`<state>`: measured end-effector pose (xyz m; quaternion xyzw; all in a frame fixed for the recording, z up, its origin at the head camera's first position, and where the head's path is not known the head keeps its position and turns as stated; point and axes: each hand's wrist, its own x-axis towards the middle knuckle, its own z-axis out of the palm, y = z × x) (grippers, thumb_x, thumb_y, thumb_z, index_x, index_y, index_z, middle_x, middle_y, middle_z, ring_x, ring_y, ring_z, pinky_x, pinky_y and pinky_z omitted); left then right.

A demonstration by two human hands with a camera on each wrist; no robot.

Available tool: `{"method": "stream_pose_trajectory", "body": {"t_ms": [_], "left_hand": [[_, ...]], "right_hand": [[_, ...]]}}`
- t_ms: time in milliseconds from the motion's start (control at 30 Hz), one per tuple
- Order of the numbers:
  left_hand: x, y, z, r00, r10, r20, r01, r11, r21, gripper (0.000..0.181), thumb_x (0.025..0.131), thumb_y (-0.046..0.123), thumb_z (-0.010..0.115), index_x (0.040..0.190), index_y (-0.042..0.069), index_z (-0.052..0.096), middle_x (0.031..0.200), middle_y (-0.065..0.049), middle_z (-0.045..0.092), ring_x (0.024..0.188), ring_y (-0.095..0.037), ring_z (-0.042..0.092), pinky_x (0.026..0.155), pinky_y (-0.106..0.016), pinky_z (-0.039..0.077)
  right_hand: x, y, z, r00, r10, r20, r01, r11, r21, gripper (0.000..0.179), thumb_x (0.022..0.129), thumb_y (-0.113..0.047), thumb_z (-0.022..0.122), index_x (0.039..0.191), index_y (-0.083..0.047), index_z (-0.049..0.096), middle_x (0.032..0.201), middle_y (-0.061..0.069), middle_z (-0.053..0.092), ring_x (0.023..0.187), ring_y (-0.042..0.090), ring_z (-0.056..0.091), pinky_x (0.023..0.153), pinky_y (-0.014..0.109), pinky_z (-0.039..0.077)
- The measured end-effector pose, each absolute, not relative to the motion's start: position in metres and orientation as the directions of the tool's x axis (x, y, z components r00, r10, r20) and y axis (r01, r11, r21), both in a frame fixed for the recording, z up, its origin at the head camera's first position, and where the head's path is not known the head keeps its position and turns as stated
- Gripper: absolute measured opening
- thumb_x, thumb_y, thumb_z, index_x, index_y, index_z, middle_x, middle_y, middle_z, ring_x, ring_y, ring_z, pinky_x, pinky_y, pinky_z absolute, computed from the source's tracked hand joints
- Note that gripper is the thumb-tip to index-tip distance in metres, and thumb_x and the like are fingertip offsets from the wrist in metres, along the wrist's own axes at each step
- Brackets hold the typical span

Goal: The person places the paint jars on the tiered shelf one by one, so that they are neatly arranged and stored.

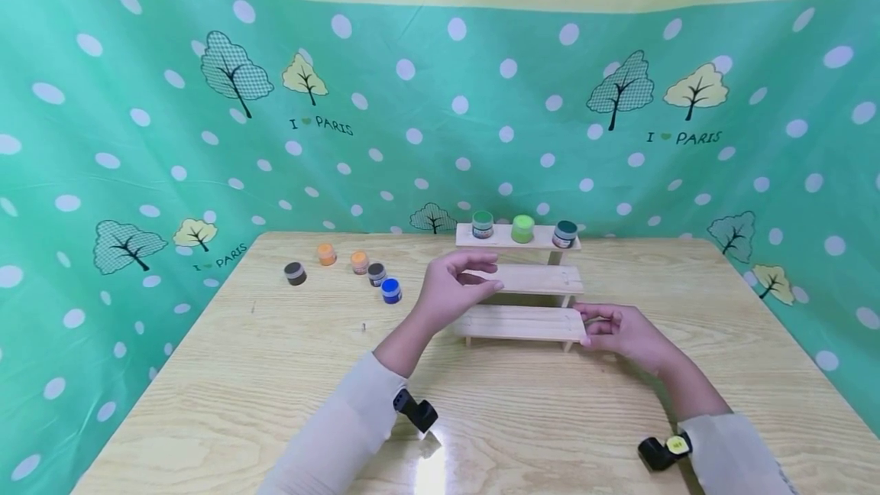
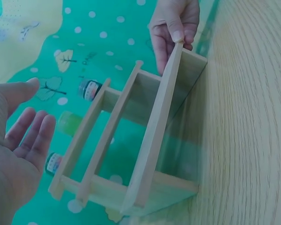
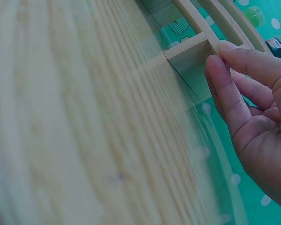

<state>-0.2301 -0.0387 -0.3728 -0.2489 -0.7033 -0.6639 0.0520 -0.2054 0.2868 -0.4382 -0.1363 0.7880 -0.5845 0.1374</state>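
A three-step wooden stand [image 1: 519,323] sits on the table. Along its top step stand a green paint jar [image 1: 483,225], a light green one [image 1: 522,229] and a dark teal one [image 1: 565,234]. My right hand [image 1: 626,334] pinches the right end of the lowest step; the right wrist view shows thumb and fingers [image 3: 229,89] at that corner. Near the stand's left side my left hand [image 1: 454,290] hovers, fingers loosely curved, holding nothing. The left wrist view shows the palm [image 2: 14,159] apart from the stand. In the head view this hand hides the left ends of the lower steps.
Left of the stand, several small jars lie scattered on the wooden table [image 1: 309,403]: two orange [image 1: 326,254], two dark [image 1: 295,273] and a blue one [image 1: 390,290]. A green dotted cloth [image 1: 385,121] hangs behind the table.
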Motion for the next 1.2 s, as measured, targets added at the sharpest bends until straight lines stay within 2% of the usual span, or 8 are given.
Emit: {"method": "stream_pose_trajectory", "body": {"t_ms": [167,433,667,1000,1200], "left_hand": [[-0.227,-0.05,-0.372,-0.868,0.28,0.41,0.427,0.001,0.904,0.034,0.08,0.002,0.079,0.112,-0.003,0.069,0.108,-0.023,0.068,0.091,-0.03,0.069,0.08,-0.032,0.059],[-0.222,-0.072,-0.375,-0.888,0.257,0.382,0.4,0.018,0.917,0.033,0.08,0.001,0.079,0.112,-0.003,0.069,0.104,-0.02,0.069,0.088,-0.026,0.069,0.077,-0.033,0.06],[-0.219,-0.082,-0.38,-0.889,0.264,0.375,0.397,0.033,0.917,0.035,0.081,0.006,0.079,0.114,-0.002,0.068,0.106,-0.02,0.068,0.093,-0.024,0.068,0.08,-0.033,0.059],[-0.217,-0.1,-0.385,-0.897,0.254,0.361,0.382,0.04,0.923,0.034,0.082,0.003,0.078,0.114,-0.003,0.068,0.112,-0.022,0.066,0.097,-0.029,0.066,0.081,-0.032,0.058],[-0.216,-0.112,-0.385,-0.911,0.223,0.346,0.37,0.075,0.926,0.033,0.081,0.002,0.079,0.112,-0.001,0.069,0.108,-0.02,0.067,0.098,-0.03,0.066,0.081,-0.032,0.059]], "right_hand": [[-0.206,0.286,-0.439,-0.926,-0.372,-0.057,-0.055,0.284,-0.957,0.07,0.083,-0.007,0.078,0.138,0.014,0.042,0.113,0.022,0.062,0.09,0.016,0.066,0.077,0.026,0.059],[-0.208,0.285,-0.441,-0.926,-0.372,-0.058,-0.055,0.287,-0.956,0.069,0.082,-0.007,0.078,0.138,0.013,0.043,0.114,0.021,0.063,0.092,0.017,0.067,0.079,0.028,0.059],[-0.207,0.286,-0.441,-0.929,-0.365,-0.07,-0.038,0.281,-0.959,0.071,0.081,-0.007,0.079,0.138,0.013,0.042,0.114,0.022,0.063,0.091,0.016,0.066,0.079,0.028,0.059],[-0.205,0.285,-0.438,-0.932,-0.357,-0.069,-0.04,0.289,-0.956,0.068,0.082,-0.005,0.078,0.136,0.015,0.043,0.112,0.02,0.064,0.089,0.014,0.065,0.078,0.028,0.059],[-0.206,0.285,-0.44,-0.929,-0.363,-0.072,-0.035,0.279,-0.96,0.069,0.082,-0.006,0.078,0.137,0.014,0.043,0.114,0.022,0.063,0.09,0.014,0.065,0.079,0.029,0.059]]}}
